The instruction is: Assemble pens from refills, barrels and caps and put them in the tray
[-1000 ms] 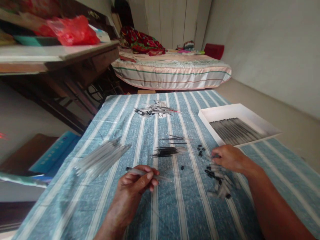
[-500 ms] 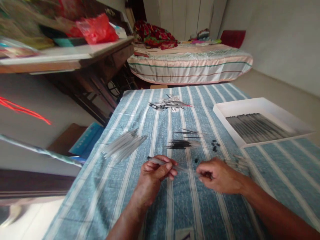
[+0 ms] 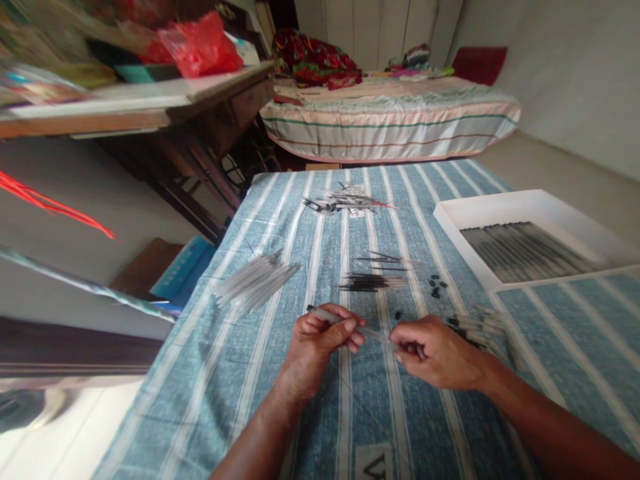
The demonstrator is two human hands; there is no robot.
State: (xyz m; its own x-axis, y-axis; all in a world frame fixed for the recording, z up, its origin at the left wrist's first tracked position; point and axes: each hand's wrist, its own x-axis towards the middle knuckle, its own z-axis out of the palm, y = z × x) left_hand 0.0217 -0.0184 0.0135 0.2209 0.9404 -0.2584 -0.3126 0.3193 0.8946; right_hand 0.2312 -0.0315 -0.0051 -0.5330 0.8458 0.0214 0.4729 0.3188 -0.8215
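Observation:
My left hand point(image 3: 327, 337) is closed round a translucent grey pen barrel point(image 3: 371, 333) with a dark end at its upper left. At the barrel's other end, the fingers of my right hand point(image 3: 430, 350) are pinched; whether they grip the barrel itself or a small part on it is hidden. Just beyond my hands lies a bundle of thin dark refills point(image 3: 367, 283), with a few loose refills point(image 3: 383, 259) behind. Small black plugs point(image 3: 436, 287) lie to the right. Beside my right wrist is a heap of pale and black pen parts point(image 3: 487, 327).
A bundle of clear barrels point(image 3: 257, 281) lies at left on the striped cloth point(image 3: 240, 413). Mixed pen pieces point(image 3: 345, 201) lie at the far side. A white box point(image 3: 535, 200) at right holds rows of dark pens. A desk point(image 3: 130, 117) and bed point(image 3: 390, 127) stand beyond.
My right hand has come closer to the left, so the pinched fingers now meet the end of the pen barrel. The view has shifted slightly.

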